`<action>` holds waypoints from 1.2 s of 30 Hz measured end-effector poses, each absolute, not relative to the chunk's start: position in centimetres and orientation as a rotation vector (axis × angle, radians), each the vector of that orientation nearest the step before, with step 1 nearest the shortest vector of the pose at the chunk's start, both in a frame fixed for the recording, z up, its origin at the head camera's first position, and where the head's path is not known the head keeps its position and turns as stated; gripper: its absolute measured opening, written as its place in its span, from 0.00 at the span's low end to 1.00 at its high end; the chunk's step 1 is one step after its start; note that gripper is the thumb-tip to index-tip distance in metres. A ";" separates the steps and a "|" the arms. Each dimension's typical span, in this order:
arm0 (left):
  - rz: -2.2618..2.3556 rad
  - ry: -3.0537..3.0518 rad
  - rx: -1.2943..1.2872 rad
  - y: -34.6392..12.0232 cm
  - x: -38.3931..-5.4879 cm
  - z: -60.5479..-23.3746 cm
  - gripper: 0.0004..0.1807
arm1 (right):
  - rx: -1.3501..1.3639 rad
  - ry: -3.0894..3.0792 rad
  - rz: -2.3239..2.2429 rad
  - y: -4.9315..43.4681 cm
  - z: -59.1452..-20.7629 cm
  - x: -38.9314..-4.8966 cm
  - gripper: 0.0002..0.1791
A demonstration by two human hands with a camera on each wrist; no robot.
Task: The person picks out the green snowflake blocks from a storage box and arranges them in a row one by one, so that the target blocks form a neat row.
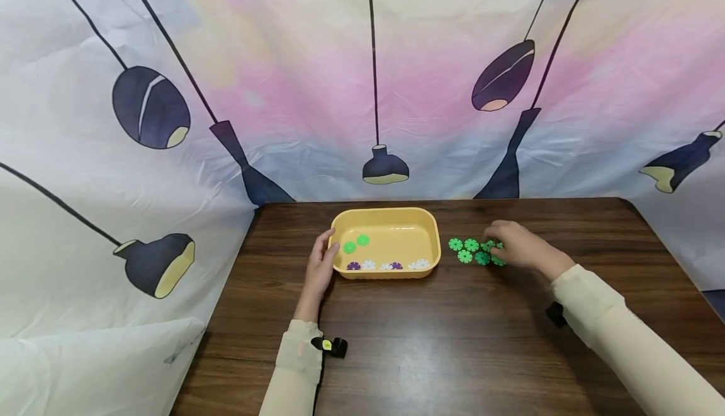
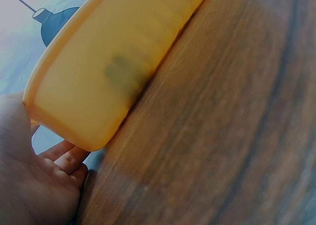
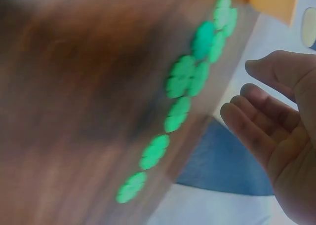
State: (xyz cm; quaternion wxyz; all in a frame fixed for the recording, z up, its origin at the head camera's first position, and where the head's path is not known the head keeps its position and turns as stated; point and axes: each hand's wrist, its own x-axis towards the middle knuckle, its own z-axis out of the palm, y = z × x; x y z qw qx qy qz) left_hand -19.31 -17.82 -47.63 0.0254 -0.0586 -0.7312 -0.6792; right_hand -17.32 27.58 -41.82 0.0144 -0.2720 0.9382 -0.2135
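Note:
My left hand [image 1: 320, 268] holds the left end of a yellow plastic basin [image 1: 385, 275], thumb at the rim and fingers along the outer wall. In the left wrist view, the basin's side [image 2: 89, 82] hides part of those fingers. Two light green notched discs [image 1: 356, 243] lie inside the basin, with purple discs [image 1: 354, 266] and white discs [image 1: 421, 264] along its near side. To the right, my right hand [image 1: 523, 249] hovers over several green notched discs [image 1: 464, 256], one of them darker [image 3: 203, 40]. Nothing shows between its parted thumb and fingers in the right wrist view.
A dark wood-grain table [image 1: 408, 340] carries everything. Behind it hangs a pastel cloth [image 1: 317, 89] printed with dark lamps, reaching down to the table's far edge. A black strap with a small device [image 1: 331, 345] is on the left wrist.

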 end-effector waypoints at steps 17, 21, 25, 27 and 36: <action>-2.064 -2.233 -0.202 -18.0 -19.5 -49.0 0.26 | -1.040 2.875 -0.638 19.3 -38.5 -20.2 0.11; -2.043 -2.244 -0.193 -18.0 -19.5 -48.9 0.25 | -1.099 2.849 -0.623 16.6 -38.4 -20.9 0.11; -2.017 -2.260 -0.183 -18.0 -19.4 -48.8 0.25 | -1.122 2.801 -0.594 14.3 -38.8 -21.7 0.12; -2.015 -2.260 -0.179 -17.9 -19.4 -48.8 0.25 | -1.129 2.785 -0.579 13.4 -39.1 -22.0 0.12; -2.027 -2.252 -0.191 -17.8 -19.5 -48.8 0.25 | -1.137 2.760 -0.560 10.5 -40.3 -22.7 0.13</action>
